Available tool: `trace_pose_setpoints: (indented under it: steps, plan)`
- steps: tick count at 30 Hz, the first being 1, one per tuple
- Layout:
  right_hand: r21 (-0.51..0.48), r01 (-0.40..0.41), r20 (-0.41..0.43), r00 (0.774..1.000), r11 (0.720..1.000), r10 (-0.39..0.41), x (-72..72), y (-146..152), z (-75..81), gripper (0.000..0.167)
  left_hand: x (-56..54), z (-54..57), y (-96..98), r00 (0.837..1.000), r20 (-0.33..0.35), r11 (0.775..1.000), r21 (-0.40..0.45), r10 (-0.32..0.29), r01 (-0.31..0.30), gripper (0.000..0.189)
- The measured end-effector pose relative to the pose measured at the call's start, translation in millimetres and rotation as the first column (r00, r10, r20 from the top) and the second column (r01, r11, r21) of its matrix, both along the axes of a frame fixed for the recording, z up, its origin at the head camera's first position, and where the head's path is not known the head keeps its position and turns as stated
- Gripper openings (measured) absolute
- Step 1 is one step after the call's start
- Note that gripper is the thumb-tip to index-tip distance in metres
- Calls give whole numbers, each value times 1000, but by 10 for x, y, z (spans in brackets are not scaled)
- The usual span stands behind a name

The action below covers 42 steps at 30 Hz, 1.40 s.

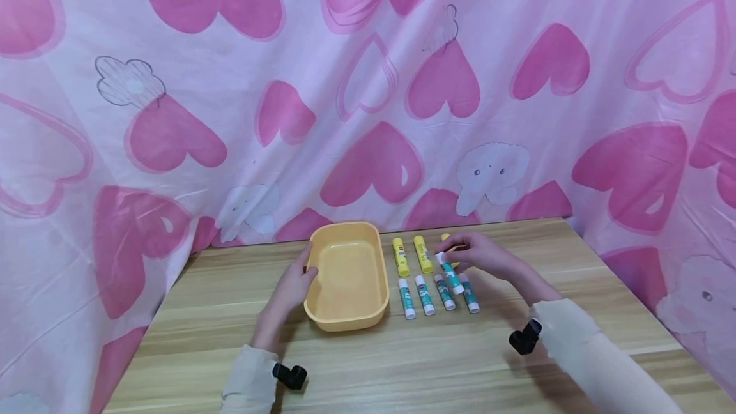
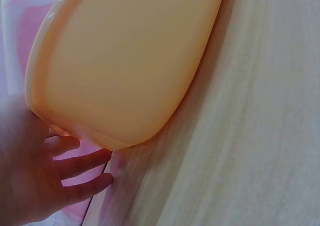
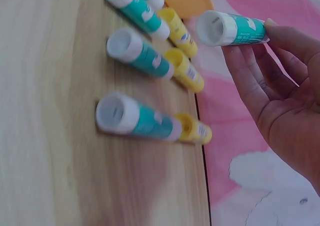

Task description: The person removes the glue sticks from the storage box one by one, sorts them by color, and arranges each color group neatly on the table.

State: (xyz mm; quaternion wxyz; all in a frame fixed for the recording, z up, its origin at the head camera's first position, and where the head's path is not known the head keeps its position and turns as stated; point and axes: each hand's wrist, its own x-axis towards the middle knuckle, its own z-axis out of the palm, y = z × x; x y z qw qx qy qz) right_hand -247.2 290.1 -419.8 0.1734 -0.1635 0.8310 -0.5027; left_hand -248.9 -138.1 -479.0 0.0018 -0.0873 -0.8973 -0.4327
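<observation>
With its thumb over the rim and its fingers along the outside, my left hand (image 1: 292,283) holds the left side of a yellow-orange plastic tub (image 1: 345,323). In the left wrist view the fingers (image 2: 85,163) lie below the tub's wall. My right hand (image 1: 480,254) pinches a teal-and-white glue stick (image 1: 450,273) between thumb and fingertips, raised and tilted above the others. Under it, several teal glue sticks (image 1: 424,296) lie side by side in a front row. Behind them is a row of three yellow glue sticks (image 1: 422,254), the rightmost partly hidden by the right hand.
The tub stands on a wood-grain table (image 1: 437,363) left of the glue sticks, with its inside bare. A pink heart-patterned cloth (image 1: 368,165) hangs right behind the table's back edge and along both sides. Each wrist carries a small black camera (image 1: 524,337).
</observation>
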Motion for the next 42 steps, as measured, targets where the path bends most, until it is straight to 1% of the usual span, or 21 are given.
trace_pose_setpoints:
  steps: [5, 8, 11, 15, 19, 26, 32, 38, 42]
  plan:
    - [9, 36, -13, 999, 999, -36, 30, 182, -52, 39, 10, 13, -4, 1000, -1, 1000, 8, -16, 16, 64]
    - [10, 56, -18, 998, 998, -56, 32, 285, -82, 41, 14, 21, -3, 1000, -3, 1000, 9, -14, 14, 64]
    - [29, 100, -3, 995, 995, -100, 33, 378, -137, 41, 15, 19, -6, 1000, -11, 1000, 7, -10, 10, 64]
    - [48, 136, 19, 990, 990, -137, 46, 493, -219, 40, 11, 10, -9, 1000, -15, 1000, 5, -15, 15, 64]
    - [55, 137, 18, 990, 989, -138, 56, 578, -300, 39, 8, -5, -17, 1000, -14, 1000, 0, -18, 18, 64]
    - [118, 176, 20, 984, 977, -179, 65, 653, -399, 33, 9, -5, -20, 1000, -23, 1000, 0, -15, 15, 65]
    - [136, 215, 43, 974, 967, -223, 55, 665, -493, 28, -1, -5, -7, 999, -30, 1000, 9, -16, 16, 65]
    - [165, 234, 26, 970, 958, -242, 81, 643, -520, 28, -4, -18, -13, 1000, -19, 1000, -4, -13, 13, 65]
    - [166, 237, 19, 970, 957, -244, 104, 628, -531, 23, 1, -9, -17, 1000, -15, 1000, 1, -11, 11, 65]
